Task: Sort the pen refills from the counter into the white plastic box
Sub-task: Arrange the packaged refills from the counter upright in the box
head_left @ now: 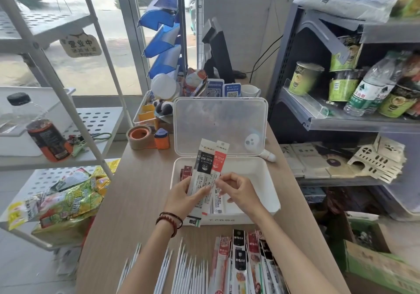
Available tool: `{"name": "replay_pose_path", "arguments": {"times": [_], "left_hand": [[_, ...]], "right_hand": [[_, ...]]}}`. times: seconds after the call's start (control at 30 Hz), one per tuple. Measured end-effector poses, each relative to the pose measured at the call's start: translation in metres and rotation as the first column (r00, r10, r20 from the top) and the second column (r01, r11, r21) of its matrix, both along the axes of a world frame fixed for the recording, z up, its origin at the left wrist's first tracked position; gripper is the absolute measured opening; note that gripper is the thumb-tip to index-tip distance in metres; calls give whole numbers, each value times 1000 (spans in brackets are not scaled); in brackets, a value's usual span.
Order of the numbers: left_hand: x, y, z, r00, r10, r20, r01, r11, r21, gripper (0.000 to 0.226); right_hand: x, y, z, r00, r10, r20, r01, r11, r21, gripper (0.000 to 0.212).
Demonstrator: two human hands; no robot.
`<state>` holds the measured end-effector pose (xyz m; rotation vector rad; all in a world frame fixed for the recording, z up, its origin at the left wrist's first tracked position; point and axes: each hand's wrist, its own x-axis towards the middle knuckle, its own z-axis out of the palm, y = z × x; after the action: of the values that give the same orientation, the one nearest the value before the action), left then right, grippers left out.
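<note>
A white plastic box stands open on the wooden counter, its clear lid leaning up behind it. My left hand grips a fan of pen refill packs upright over the box, one with a black label and one with a red label. My right hand pinches the lower part of the red-labelled pack with thumb and forefinger. A dark red refill pack lies inside the box at its left. More refill packs and loose white refills lie on the counter in front of me.
Two tape rolls and an orange tape dispenser sit left of the lid. A clear organiser and QR-code stands stand behind. A white rack with a bottle and snack bags is left. Shelves rise right.
</note>
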<state>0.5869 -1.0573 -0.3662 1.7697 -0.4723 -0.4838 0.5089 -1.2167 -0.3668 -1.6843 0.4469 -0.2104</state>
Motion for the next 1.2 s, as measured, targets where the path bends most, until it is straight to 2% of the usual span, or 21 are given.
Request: {"name": "replay_pose_path", "arguments": {"times": [0.13, 0.27, 0.37, 0.5, 0.6, 0.73, 0.87, 1.03, 1.1, 1.2], "left_hand": [[3, 2, 2, 985, 173, 20, -173, 985, -15, 14], [10, 8, 5, 966, 233, -108, -241, 968, -67, 17], [24, 17, 5, 950, 253, -185, -272, 958, -87, 26], [37, 29, 7, 970, 186, -157, -190, 982, -10, 28], [34, 30, 7, 973, 150, -173, -154, 988, -9, 28], [25, 27, -4, 970, 171, -176, -175, 985, -5, 24], [24, 27, -10, 963, 218, -157, -223, 975, -16, 21], [22, 29, -7, 969, 199, -143, -203, 979, -15, 17], [22, 29, -4, 971, 180, -160, -186, 982, -21, 16], [21, 28, -3, 976, 162, -144, -166, 986, -15, 19]], "right_hand": [[1, -1, 4, 996, -87, 21, 84, 990, 113, 10], [9, 4, 9, 984, -175, 13, 171, 975, 143, 13], [20, 11, 4, 980, -187, -64, 190, 981, 44, 7], [26, 21, -16, 973, -97, -209, 63, 984, -167, 4], [30, 25, -24, 949, -133, -286, 17, 926, -376, 6], [31, 27, -25, 927, -194, -321, 5, 862, -507, 11], [30, 27, -21, 943, -143, -300, -55, 822, -566, 16], [31, 29, -23, 930, -70, -362, -171, 789, -590, 23], [31, 29, -24, 928, -84, -363, -157, 794, -587, 25], [29, 31, -18, 952, -111, -285, -78, 814, -576, 19]]}}
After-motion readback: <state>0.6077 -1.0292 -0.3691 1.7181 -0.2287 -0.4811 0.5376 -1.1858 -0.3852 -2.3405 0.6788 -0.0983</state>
